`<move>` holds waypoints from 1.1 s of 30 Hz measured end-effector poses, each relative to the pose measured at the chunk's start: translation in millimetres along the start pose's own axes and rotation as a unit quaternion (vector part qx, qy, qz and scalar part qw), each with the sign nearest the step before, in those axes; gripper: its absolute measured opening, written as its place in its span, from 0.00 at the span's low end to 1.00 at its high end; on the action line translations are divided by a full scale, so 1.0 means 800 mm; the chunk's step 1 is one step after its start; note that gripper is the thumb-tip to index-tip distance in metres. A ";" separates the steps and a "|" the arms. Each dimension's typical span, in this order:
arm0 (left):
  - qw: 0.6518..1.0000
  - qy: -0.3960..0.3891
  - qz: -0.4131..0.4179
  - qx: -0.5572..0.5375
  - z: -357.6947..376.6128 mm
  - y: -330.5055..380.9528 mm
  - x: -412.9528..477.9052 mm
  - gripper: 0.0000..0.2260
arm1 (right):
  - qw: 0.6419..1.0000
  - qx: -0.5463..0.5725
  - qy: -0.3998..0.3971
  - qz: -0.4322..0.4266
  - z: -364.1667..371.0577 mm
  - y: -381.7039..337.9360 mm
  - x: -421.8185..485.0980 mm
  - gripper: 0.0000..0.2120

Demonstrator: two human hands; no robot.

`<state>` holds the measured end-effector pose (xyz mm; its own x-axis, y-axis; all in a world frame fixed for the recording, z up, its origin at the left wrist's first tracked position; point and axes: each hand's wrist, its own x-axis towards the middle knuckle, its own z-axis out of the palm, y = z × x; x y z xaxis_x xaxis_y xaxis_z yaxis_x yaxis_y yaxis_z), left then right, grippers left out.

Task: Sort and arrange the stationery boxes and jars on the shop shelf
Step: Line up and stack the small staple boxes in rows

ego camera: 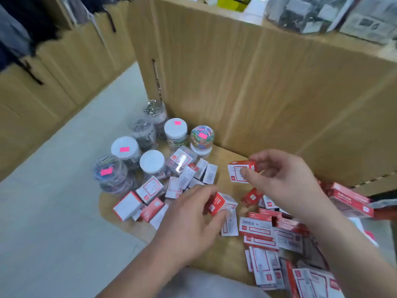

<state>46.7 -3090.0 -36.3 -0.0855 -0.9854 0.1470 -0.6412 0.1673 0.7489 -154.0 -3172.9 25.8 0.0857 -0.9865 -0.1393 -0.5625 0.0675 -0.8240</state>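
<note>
Many small red-and-white stationery boxes lie scattered on a low wooden shelf board (pixel 223 160). My right hand (pixel 283 179) holds one small red-and-white box (pixel 239 172) lifted above the board. Lower down, my left hand (pixel 191 218) grips another red-and-white box (pixel 219 204) among the pile. Several clear jars of clips stand in a cluster at the far left of the board, some with white lids and pink price stickers, such as a white-lidded jar (pixel 125 149) and a jar of coloured clips (pixel 202 137). A heap of larger boxes (pixel 266 237) lies at the right.
A tall wooden panel (pixel 247 82) rises behind the board. Pale floor tiles (pixel 53 201) spread to the left, bounded by wooden cabinets (pixel 43 82) with dark bags hanging above. Packaged goods (pixel 318 14) sit on the upper shelf at top right.
</note>
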 end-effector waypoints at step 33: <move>0.991 0.022 0.103 0.083 -0.068 -0.030 0.008 0.07 | 0.986 -0.143 -0.090 -0.010 0.025 -0.032 -0.002 0.10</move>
<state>102.9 -3099.0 -18.3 -0.1969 -0.9279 0.3165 -0.7306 0.3542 0.5838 -123.1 -3170.3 35.9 0.2290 -0.9430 -0.2414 -0.7663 -0.0217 -0.6421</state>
